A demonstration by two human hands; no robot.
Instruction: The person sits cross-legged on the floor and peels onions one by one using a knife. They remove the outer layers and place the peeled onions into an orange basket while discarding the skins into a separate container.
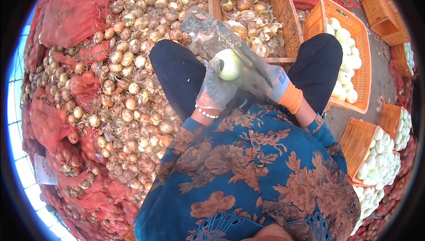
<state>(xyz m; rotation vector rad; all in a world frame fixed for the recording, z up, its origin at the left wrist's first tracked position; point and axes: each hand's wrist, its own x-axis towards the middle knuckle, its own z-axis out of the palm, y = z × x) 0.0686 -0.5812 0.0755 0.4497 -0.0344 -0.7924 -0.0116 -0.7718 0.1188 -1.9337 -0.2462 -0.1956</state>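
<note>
My left hand point(215, 86), in a thin clear plastic glove, holds a peeled pale onion point(229, 64) above my lap. A dark grey work glove with an orange cuff covers my right hand point(260, 75), which lies against the onion's right side. Its fingers are partly blurred, and whether it grips anything else cannot be told. Just beyond the hands is a dirty flat board point(212, 31) with bits of skin on it. Past my knees, an orange plastic crate point(289, 15) contains loose onion skins point(260, 30) and a few unpeeled onions point(244, 3).
Unpeeled onions point(132, 88) lie heaped on the left, beside red mesh sacks point(73, 11). An orange crate point(363, 71) of peeled onions point(345, 58) stands by my right knee. More crates point(360, 141) with peeled onions are farther right; some lean.
</note>
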